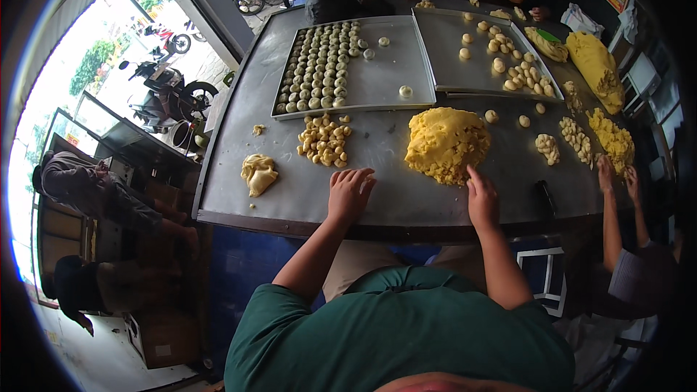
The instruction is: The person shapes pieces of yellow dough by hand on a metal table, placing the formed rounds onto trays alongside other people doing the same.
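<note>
Over the near side of the metal table, my left hand (pixel 351 192) lies with its fingers stretched out and holds nothing visible. Just beyond it is a heap of small pale dough pieces (pixel 323 141). My right hand (pixel 482 194) reaches to the near right edge of a crumbly yellow mound of filling (pixel 446 141), its fingers extended; I cannot tell whether the fingertips touch it. To the left sits a soft lump of pale dough (pixel 258 174), with a few crumbs around it.
A tray of rowed greenish balls (pixel 316 72) stands beyond the dough pieces. Another tray (pixel 428 47) holds pale balls. At the right, a co-worker's hands (pixel 617 176) touch yellow filling (pixel 612 139). Two people sit across the table (pixel 232 199). A dark object (pixel 544 197) lies near its edge.
</note>
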`<state>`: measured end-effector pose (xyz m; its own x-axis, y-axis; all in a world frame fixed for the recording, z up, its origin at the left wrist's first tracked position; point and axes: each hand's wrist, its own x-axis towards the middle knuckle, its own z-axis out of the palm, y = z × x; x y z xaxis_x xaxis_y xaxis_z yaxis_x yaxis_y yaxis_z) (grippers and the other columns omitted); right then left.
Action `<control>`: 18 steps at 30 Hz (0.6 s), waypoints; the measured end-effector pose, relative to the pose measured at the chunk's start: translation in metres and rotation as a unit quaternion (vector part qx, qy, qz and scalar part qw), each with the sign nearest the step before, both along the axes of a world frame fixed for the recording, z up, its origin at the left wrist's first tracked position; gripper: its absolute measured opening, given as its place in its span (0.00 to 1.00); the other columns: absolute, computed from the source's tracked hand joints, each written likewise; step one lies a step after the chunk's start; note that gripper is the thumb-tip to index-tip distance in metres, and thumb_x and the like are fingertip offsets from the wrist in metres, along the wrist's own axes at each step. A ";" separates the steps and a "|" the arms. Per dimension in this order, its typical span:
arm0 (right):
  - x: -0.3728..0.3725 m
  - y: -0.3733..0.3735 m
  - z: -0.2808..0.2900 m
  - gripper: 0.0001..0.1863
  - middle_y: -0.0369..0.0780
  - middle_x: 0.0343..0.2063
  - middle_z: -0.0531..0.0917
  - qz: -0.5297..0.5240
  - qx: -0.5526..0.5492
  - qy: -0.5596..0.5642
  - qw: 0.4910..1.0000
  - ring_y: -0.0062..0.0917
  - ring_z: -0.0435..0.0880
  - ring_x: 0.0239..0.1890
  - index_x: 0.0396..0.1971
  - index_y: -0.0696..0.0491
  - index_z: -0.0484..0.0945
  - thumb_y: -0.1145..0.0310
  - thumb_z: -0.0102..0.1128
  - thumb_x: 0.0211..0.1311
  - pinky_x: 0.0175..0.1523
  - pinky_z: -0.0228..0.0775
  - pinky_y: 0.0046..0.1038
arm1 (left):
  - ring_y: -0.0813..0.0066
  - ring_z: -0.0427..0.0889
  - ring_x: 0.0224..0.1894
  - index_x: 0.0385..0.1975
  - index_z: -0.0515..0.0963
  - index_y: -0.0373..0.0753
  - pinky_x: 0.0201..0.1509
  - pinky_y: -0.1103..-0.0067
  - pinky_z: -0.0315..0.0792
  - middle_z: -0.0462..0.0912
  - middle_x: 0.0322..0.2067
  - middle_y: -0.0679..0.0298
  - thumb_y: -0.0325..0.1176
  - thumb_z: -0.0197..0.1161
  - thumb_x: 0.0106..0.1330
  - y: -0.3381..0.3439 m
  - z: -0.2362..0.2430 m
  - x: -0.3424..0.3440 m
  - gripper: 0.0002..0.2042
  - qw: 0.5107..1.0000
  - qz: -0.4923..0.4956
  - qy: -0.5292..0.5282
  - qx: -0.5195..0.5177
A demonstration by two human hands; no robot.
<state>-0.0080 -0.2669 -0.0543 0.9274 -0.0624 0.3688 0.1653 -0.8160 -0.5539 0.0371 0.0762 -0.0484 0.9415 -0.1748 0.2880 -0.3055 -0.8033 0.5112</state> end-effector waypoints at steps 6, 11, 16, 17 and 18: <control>0.010 0.008 -0.007 0.22 0.47 0.53 0.82 -0.049 -0.113 0.101 0.987 0.44 0.81 0.55 0.61 0.49 0.78 0.71 0.62 0.67 0.57 0.77 0.41 | 0.66 0.78 0.58 0.46 0.84 0.48 0.68 0.64 0.61 0.86 0.46 0.67 0.43 0.66 0.68 -0.002 0.008 -0.003 0.11 0.994 -0.029 -0.090 0.047; -0.002 -0.022 0.004 0.17 0.46 0.52 0.83 0.033 -0.060 -0.005 0.998 0.44 0.83 0.51 0.55 0.51 0.81 0.71 0.61 0.68 0.54 0.78 0.40 | 0.65 0.77 0.60 0.45 0.84 0.48 0.69 0.65 0.61 0.85 0.48 0.67 0.43 0.67 0.67 0.002 0.004 -0.001 0.11 0.998 -0.005 0.029 -0.057; -0.038 -0.022 -0.013 0.14 0.45 0.53 0.84 -0.045 -0.059 0.004 0.997 0.43 0.85 0.52 0.51 0.53 0.83 0.72 0.61 0.68 0.53 0.79 0.40 | 0.63 0.79 0.57 0.45 0.84 0.47 0.66 0.65 0.64 0.85 0.49 0.65 0.42 0.69 0.65 -0.003 0.002 0.000 0.12 0.997 -0.056 -0.044 0.009; -0.038 -0.018 -0.013 0.14 0.45 0.53 0.84 -0.049 -0.058 0.007 0.997 0.43 0.85 0.52 0.51 0.53 0.83 0.72 0.61 0.68 0.53 0.79 0.40 | 0.63 0.79 0.57 0.45 0.84 0.47 0.66 0.65 0.63 0.85 0.48 0.65 0.42 0.68 0.65 -0.007 0.006 -0.001 0.12 0.997 -0.038 -0.066 0.022; -0.033 -0.012 -0.010 0.14 0.44 0.53 0.84 -0.034 -0.038 0.018 0.999 0.43 0.85 0.52 0.51 0.53 0.83 0.72 0.61 0.68 0.53 0.79 0.40 | 0.63 0.79 0.57 0.45 0.84 0.47 0.66 0.65 0.63 0.85 0.48 0.65 0.42 0.68 0.65 -0.005 0.008 -0.003 0.12 0.997 -0.041 -0.064 0.024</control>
